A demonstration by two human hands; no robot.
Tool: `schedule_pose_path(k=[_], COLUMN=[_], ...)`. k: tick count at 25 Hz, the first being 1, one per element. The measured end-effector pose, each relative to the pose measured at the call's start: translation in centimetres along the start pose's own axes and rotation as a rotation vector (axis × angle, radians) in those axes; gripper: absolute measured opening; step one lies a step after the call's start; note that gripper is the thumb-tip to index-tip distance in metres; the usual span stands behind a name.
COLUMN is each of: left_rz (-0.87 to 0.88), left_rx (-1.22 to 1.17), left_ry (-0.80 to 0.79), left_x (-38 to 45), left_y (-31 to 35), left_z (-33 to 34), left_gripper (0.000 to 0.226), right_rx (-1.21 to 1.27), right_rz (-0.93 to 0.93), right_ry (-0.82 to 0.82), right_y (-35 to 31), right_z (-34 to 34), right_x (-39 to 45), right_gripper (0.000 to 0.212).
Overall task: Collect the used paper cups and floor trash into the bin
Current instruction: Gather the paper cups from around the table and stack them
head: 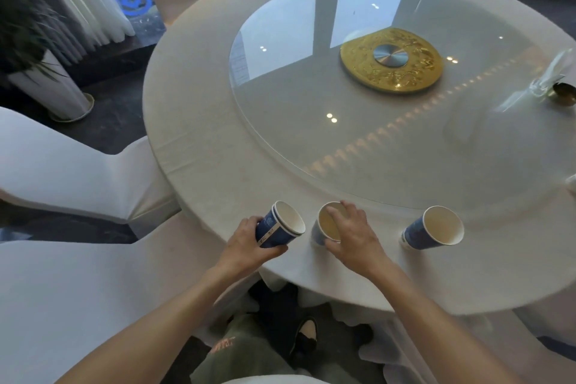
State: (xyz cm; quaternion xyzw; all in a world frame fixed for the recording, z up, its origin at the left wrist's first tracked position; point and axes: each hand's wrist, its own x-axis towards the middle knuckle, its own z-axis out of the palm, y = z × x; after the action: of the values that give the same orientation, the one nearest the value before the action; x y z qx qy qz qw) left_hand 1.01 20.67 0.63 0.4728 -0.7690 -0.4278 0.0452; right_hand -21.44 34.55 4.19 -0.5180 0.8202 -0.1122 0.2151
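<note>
The left hand (249,243) grips stacked blue paper cups (280,224) above the round table's (199,140) near edge. The right hand (352,235) clasps the middle cup's (324,229) rim. A third cup (433,227) stands right.

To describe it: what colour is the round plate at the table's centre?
Gold with a relief pattern and a silver metal hub, the round plate, head view.
</note>
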Motion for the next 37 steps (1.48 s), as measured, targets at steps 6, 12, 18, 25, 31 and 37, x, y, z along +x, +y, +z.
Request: schedule_pose_path(k=[6, 12, 18, 25, 31, 37], left_rz=[0.022, 0.126, 0.325, 0.413, 0.313, 0.151], left_rx=[0.108, 0.114, 0.054, 0.039, 0.027, -0.004], left_ry=[-0.043, -0.114, -0.259, -0.338, -0.278, -0.176], left_x=[-0.2, -0.1, -1.5, -3.3, -3.7, -4.5], left_y=[0.0, 1.8, 4.0, 6.4, 8.1, 10.5], left_z=[0.0, 2.0, 5.2, 8.1, 10.1, 13.6], left_gripper=[0.079, 0.081, 0.081, 0.079, 0.077, 0.078], right_rx=[0.415, 0.677, 0.682, 0.893, 0.689, 0.044], right_rz=[0.312, 0.377, 0.394, 0.449, 0.371, 0.292], right_ry=[0.396, 0.333, 0.229, 0.066, 0.135, 0.405], right_y=[-0.4, -1.4, -0.3, 1.1, 4.6, 13.9], right_z=[-3.2, -3.2, -1.0, 0.6, -1.3, -5.7], right_x=[-1.2, -4.4, -7.9, -10.2, -9.5, -6.4], right_gripper=[0.061, 0.063, 0.078, 0.086, 0.088, 0.072])
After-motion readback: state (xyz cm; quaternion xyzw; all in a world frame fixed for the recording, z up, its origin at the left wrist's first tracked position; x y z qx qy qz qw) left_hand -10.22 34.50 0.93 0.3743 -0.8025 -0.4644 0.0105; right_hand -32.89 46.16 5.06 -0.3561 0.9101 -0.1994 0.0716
